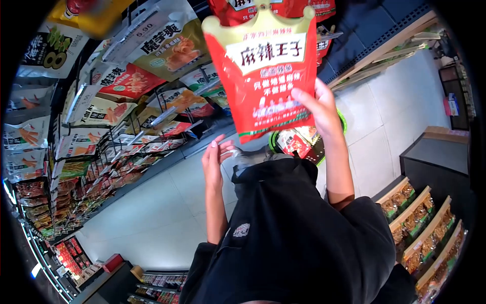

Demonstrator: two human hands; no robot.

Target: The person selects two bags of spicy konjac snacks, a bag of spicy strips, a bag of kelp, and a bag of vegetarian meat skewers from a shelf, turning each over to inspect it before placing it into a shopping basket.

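Note:
My right hand (321,110) grips a red snack bag (263,76) by its lower right side, with the thumb across its front. The bag is held upright, has a pale crown-shaped top, and shows large Chinese lettering on a white band. To the left and lower, my left hand (214,156) hovers with loosely bent fingers slightly apart, and I see nothing held in it. Beyond my body on the floor, a shopping basket (343,124) with a bright green rim is partly hidden by the bag and my right arm. Snack packets (293,144) lie inside it.
Hanging snack packets (131,81) fill the rack on the left, with price tags (142,35) on its hooks. More red bags (238,7) hang behind the held one. Slanted wooden shelves (417,218) with packaged goods stand at lower right. Pale floor tiles (162,202) run between.

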